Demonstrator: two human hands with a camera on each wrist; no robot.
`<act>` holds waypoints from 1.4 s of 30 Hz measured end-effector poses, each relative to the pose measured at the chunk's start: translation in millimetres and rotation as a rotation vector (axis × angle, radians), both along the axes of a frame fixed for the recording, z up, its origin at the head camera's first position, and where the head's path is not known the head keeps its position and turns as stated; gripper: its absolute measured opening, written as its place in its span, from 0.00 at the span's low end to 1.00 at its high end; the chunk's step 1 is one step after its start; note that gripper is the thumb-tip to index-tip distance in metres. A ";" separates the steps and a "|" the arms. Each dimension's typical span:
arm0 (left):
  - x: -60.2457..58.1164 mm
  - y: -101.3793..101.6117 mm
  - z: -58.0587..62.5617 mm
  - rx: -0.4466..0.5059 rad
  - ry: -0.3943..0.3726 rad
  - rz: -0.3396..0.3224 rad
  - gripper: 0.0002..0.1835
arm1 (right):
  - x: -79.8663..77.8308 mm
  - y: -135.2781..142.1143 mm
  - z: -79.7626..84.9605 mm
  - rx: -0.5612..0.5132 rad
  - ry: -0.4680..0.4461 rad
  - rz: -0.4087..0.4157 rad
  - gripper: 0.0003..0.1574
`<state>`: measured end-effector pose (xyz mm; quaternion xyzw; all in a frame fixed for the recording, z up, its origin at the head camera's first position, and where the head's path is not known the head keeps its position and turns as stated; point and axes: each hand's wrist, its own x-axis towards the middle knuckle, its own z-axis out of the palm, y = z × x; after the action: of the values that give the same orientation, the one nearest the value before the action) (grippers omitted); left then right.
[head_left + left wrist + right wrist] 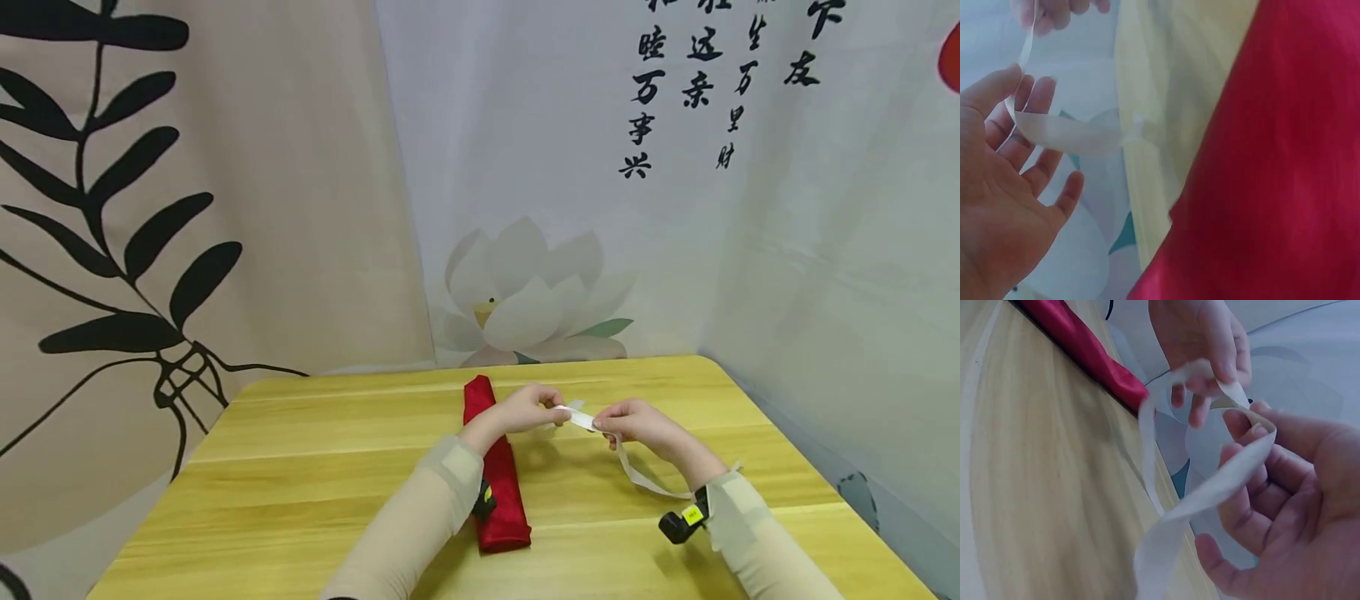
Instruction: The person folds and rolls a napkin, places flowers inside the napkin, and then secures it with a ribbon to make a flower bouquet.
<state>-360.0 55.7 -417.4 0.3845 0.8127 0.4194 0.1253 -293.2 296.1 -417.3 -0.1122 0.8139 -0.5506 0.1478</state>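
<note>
yellow table (315, 475), pale backdrop (510, 125) (lotus-printed)

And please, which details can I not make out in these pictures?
Head view: part of the red bundle is hidden behind the left forearm.
Head view: the wall writing is cut off by the top edge.
Right wrist view: the white ribbon runs out past the bottom edge.
Left wrist view: the ribbon's stretch over the table is blurred, so where it stops is unclear.
</note>
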 end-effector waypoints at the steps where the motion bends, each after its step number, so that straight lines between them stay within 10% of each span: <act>1: -0.3 -4.2 1.6 -0.007 0.009 -0.007 0.09 | -0.2 -0.6 0.2 -0.004 -0.007 0.007 0.24; 22: -4.3 -90.0 19.7 -0.047 0.095 0.015 0.13 | -17.9 -6.6 9.9 -0.082 -0.035 0.169 0.10; 42: -4.9 -152.1 17.9 -0.081 0.006 0.122 0.13 | -27.2 -26.8 2.3 -0.123 0.025 0.069 0.14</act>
<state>-364.9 -96.4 -399.5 0.3301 0.8512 0.3920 0.1127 -320.4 269.4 -415.0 -0.1559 0.7759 -0.5929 0.1492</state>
